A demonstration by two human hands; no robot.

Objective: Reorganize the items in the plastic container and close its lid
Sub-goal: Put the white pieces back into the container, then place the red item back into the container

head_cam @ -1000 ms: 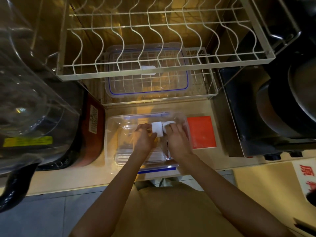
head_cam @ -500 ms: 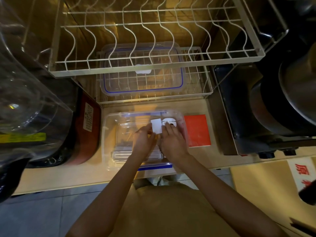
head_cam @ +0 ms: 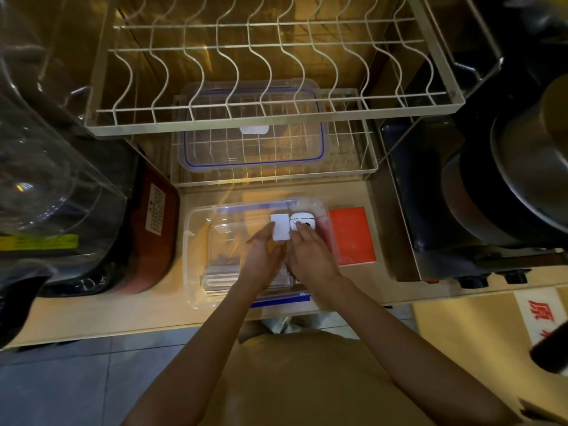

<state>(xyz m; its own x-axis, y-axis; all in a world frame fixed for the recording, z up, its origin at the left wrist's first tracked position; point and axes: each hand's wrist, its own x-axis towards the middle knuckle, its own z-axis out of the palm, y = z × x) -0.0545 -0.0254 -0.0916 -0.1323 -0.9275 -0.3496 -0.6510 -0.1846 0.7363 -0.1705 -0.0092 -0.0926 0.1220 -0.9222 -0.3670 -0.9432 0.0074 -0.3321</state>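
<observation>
Clear plastic container (head_cam: 196,259), open, is set on the counter edge just before the wire rack (head_cam: 273,179), on whose lower shelf its blue-sealed lid (head_cam: 255,130) lies, presumably parked until sorting is finished. Within the container, at its far right corner, a white card (head_cam: 280,226) is held by the left hand (head_cam: 261,256) and a white rounded case (head_cam: 302,221) is touched by the right hand (head_cam: 310,253), apparently to tuck both against the wall. Stacked flat items (head_cam: 219,276) beneath the wrists are largely hidden and unidentifiable; finger curl on either hand cannot be told for certain.
</observation>
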